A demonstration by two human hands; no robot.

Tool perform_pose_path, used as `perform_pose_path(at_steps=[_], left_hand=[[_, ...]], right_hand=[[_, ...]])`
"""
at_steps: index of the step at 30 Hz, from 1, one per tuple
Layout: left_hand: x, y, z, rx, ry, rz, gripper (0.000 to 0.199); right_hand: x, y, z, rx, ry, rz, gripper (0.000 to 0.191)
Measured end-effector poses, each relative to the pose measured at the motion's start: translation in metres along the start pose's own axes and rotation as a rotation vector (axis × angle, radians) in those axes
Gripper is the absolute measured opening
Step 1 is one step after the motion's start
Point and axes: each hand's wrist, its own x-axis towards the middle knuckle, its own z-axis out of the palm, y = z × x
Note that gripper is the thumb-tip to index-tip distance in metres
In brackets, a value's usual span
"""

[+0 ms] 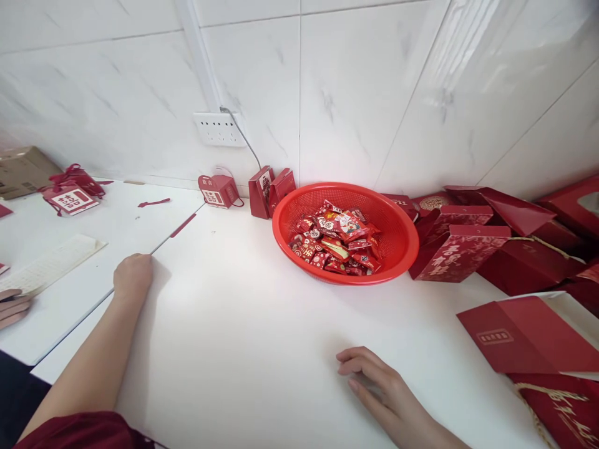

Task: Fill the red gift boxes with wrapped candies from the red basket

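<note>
My left hand (133,277) is closed in a fist on the white tabletop, by the seam between two tables. Its fingers are curled out of sight, so anything inside is hidden. Lower right, my right hand (374,380) hovers over or rests on the table with loosely curved, parted fingers and nothing in them. Beyond it stands a red plastic basket (403,262), part filled with small red-wrapped sweets (337,240). To the right of my right hand lies an open red box (528,337), apart from it.
Red gift boxes (461,252) crowd the right side. Two small red boxes (262,192) and a handled box (219,190) stand along the tiled wall under a socket (219,129). Leftward are tied red boxes (72,196), a paper strip (60,262) and another person's hand (13,307).
</note>
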Motion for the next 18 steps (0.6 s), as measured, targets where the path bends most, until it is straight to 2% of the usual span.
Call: perform_pose_path(at_steps=[4, 8, 14, 18], left_hand=[[0.003, 0.007, -0.001, 0.059, 0.056, 0.047, 0.031], [0.015, 0.038, 0.002, 0.031, 0.088, 0.092, 0.038], [0.035, 0.087, -0.003, 0.057, -0.050, 0.026, 0.037], [0.018, 0.103, -0.014, 0.007, -0.181, 0.047, 0.036]], right_hand=[[0.000, -0.001, 0.001, 0.011, -0.008, 0.005, 0.024], [0.002, -0.002, 0.001, 0.018, -0.004, 0.007, 0.023], [0.002, -0.005, 0.000, 0.007, 0.006, -0.002, 0.024], [0.000, -0.004, 0.000, 0.007, -0.009, 0.000, 0.024]])
